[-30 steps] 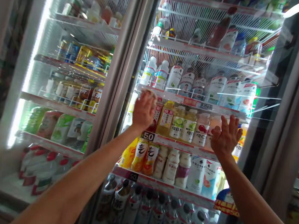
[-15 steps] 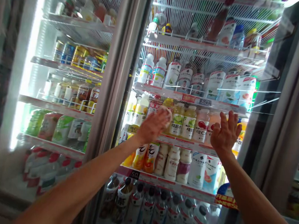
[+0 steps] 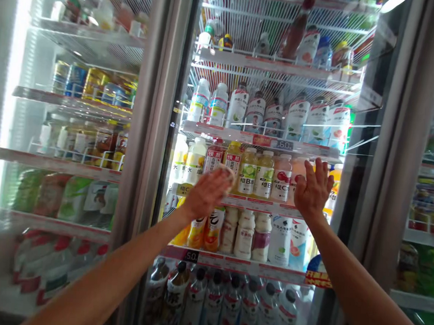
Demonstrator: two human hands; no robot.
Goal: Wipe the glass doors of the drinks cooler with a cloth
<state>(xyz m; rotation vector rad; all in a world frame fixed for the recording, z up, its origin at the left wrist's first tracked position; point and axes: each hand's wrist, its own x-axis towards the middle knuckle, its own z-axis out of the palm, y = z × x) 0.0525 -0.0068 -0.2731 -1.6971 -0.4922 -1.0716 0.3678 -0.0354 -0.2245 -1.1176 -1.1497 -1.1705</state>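
Observation:
My left hand [image 3: 208, 193] is at the glass door of a drinks fridge, in front of the middle shelf. A pale, crumpled wiping cloth [image 3: 228, 175] shows at its fingertips, partly hidden by the fingers. My right hand [image 3: 313, 188] is raised palm-forward against the glass door [image 3: 345, 208], its fingers stretched and slightly apart, holding nothing. Behind the glass, between my hands, stand bottles with yellow drink [image 3: 248, 171] and a bottle with a cherry label [image 3: 282, 178]. A red-labelled bottle [image 3: 234, 156] stands just above the cloth.
A metal door frame [image 3: 167, 131] separates this door from another fridge section at the left, with cans [image 3: 76, 79] and bottles on shelves. Dark-capped bottles [image 3: 215, 303] fill the bottom shelf. A round blue and red sticker [image 3: 317, 272] is low on the right side. More shelves appear at the far right.
The view has turned slightly right, so the fridge appears further left. My left hand with the cloth has slid a little down the glass. My right hand has stayed nearly in place.

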